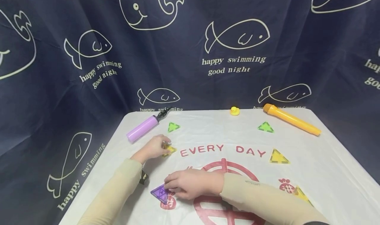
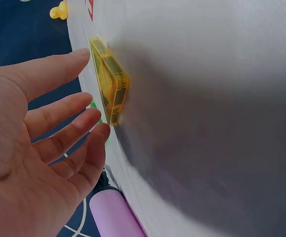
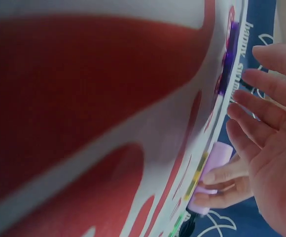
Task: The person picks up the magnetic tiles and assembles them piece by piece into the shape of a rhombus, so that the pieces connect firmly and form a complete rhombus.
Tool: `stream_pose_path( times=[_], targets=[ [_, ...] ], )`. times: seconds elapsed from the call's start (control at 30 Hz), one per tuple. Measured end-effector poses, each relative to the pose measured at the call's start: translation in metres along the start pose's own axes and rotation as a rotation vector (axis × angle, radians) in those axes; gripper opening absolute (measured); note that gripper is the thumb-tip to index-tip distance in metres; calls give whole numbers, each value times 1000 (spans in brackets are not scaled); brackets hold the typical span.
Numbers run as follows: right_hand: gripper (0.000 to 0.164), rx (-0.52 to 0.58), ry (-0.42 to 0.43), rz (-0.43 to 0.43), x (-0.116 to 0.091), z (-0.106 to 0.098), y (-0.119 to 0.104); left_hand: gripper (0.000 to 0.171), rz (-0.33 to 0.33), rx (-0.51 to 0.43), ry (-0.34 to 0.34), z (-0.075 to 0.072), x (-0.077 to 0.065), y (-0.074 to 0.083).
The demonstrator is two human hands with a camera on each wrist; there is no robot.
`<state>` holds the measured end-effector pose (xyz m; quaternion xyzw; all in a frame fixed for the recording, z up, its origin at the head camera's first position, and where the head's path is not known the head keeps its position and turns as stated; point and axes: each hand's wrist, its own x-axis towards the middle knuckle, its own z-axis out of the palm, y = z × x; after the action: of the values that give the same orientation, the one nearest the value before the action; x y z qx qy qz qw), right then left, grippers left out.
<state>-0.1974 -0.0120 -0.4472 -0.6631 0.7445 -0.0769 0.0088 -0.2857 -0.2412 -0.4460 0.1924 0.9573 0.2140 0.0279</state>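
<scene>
My left hand (image 1: 154, 147) is at a yellow translucent triangle tile (image 1: 171, 150) on the left of the table. In the left wrist view the thumb and loosely bent fingers surround one end of this yellow tile (image 2: 114, 84) without closing on it; whether a fingertip touches it I cannot tell. Over the table's front middle, my right hand (image 1: 194, 183) has its fingertips at the edge of a purple triangle tile (image 1: 159, 193). Its relaxed fingers (image 3: 264, 84) are apart from the purple tile (image 3: 229, 61) in the right wrist view, gripping nothing.
Green triangle tiles (image 1: 173, 127) (image 1: 266, 127) lie at the back left and right. Yellow tiles (image 1: 279, 156) (image 1: 302, 196) are on the right, one partly behind my sleeve. A lilac pump (image 1: 143, 128), a rubber duck (image 1: 235, 111) and an orange tube (image 1: 292, 119) line the back.
</scene>
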Motion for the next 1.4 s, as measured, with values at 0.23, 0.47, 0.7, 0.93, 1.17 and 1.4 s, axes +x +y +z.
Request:
stream_pose_path(
  times=[0.23, 0.47, 0.7, 0.93, 1.17, 1.4],
  targets=[
    [46, -71, -78, -65, 7, 3, -3, 49, 17, -1, 1, 1, 1, -1],
    [46, -91, -109, -49, 6, 5, -3, 47, 8, 21, -9, 0, 0, -1],
    [51, -74, -100, -15, -4, 1, 0, 46, 9, 14, -8, -3, -2, 4],
    [53, -12, -97, 85, -24, 1, 11, 46, -4, 14, -20, -1, -3, 2],
    [52, 75, -63, 188, -51, -1, 26, 48, -37, 14, -21, 0, -3, -2],
    [53, 98, -63, 340, -83, -6, 45, 55, -103, 0, -15, -1, -4, 4]
  ],
)
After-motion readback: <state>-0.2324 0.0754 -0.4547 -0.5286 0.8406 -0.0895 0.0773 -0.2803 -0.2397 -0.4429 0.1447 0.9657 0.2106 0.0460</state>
